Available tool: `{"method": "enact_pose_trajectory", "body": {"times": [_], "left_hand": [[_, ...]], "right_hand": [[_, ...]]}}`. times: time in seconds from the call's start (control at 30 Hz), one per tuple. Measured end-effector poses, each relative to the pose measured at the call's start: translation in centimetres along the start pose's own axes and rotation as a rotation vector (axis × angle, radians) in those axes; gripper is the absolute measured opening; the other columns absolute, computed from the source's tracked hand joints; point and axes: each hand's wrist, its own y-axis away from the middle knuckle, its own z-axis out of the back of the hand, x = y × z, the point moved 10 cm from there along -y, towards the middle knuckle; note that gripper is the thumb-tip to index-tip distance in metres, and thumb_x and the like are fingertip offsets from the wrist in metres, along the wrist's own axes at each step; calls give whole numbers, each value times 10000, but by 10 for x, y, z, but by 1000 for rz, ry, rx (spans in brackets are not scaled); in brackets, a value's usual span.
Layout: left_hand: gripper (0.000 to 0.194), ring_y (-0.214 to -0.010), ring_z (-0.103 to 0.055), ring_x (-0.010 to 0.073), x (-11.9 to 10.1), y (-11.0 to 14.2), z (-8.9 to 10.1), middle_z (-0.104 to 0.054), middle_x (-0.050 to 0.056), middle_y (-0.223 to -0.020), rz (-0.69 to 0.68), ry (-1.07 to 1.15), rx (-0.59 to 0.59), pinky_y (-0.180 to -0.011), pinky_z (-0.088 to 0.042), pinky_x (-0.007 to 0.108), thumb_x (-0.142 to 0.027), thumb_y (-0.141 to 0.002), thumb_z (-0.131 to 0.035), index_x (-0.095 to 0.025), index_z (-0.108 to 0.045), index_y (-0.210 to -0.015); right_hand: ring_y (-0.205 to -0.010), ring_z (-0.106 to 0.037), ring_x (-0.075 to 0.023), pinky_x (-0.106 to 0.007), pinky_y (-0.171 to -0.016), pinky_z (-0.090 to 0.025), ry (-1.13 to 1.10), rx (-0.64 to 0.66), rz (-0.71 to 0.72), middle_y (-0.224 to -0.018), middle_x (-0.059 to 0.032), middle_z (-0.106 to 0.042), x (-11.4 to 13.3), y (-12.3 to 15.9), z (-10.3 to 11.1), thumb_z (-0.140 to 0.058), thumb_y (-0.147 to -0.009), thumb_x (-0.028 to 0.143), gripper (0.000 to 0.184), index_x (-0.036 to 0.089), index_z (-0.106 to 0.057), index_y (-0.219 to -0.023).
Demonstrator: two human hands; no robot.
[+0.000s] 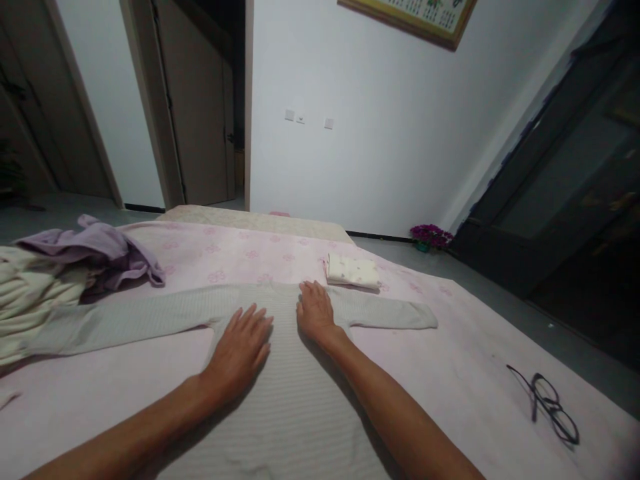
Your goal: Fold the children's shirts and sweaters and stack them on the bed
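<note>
**Item: grey ribbed sweater point(285, 413).** Lies flat and face-up on a pink flower-patterned bedsheet point(450, 380), body toward the wearer, sleeves stretched out to either side. The far sleeve end rests near a folded cream cloth point(351, 271). Handling, as judged: light, soft and limp, with a knit likely to stretch and some drag against the sheet. Best taken by the shoulders or cuffs, with the fabric gathered rather than pinched.

**Hands.** Left hand point(239, 353): open, palm down on the sweater's chest area, fingers spread, holding nothing. Right hand point(316, 310): open, palm down near the collar end, fingers closer together, holding nothing. The two lie near each other, with a narrow strip of knit between them.

**Nearby.** A crumpled lilac garment point(95, 250) sits over a bunched cream garment point(30, 290) at the left of the bed. Black-framed eyeglasses point(547, 408) lie on the sheet at the right. Potted magenta flowers point(430, 235) stand on the floor beyond the bed.

**Markings.** No brand or label is visible on the sweater. A framed print point(415, 17) on the wall carries small text, too small to read.
</note>
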Motion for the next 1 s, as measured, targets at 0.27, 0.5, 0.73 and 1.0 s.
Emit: {"method": "enact_pose_trajectory", "body": {"times": [0.27, 0.5, 0.73, 1.0], "left_hand": [[720, -1525, -206, 314, -88, 92, 5, -206, 92, -1659, -205, 224, 249, -1221, -260, 566, -384, -935, -575, -313, -267, -1583], [838, -1527, -147, 351, -84, 135, 17, -79, 91, -1665, -346, 253, 327, -1198, -244, 627, -352, -929, -593, -383, -93, -1601], [679, -1512, -243, 326, -102, 137, 40, -237, 66, -1648, -510, 412, 416, -1216, -207, 606, -529, -965, -494, -419, -223, -1577], [456, -1109, -675, 201, -26, 108, 52, -747, 56, -1161, -31, 837, 248, -1035, -506, 355, -486, -1026, -322, -290, -706, -1174]], "right_hand": [[-1476, -299, -293, -466, -1217, -192, -69, 136, 32, -1554, -142, -429, 31, 61, -5, -418, -1006, 361, 531, 126, -453, -1480], [-1429, -381, -266, -452, -1218, -167, 40, 157, 34, -1505, -153, -491, 2, 65, 12, -385, -1018, 318, 473, 127, -507, -1433], [-1491, -286, -282, -469, -1217, -183, -102, 237, 93, -1573, -161, -394, 58, 68, 10, -337, -1036, 359, 528, 103, -448, -1484], [-1513, -234, -276, -523, -1221, -161, -183, 212, 222, -1616, -126, -314, 115, 86, -2, -362, -1037, 450, 549, 200, -406, -1523]]}}
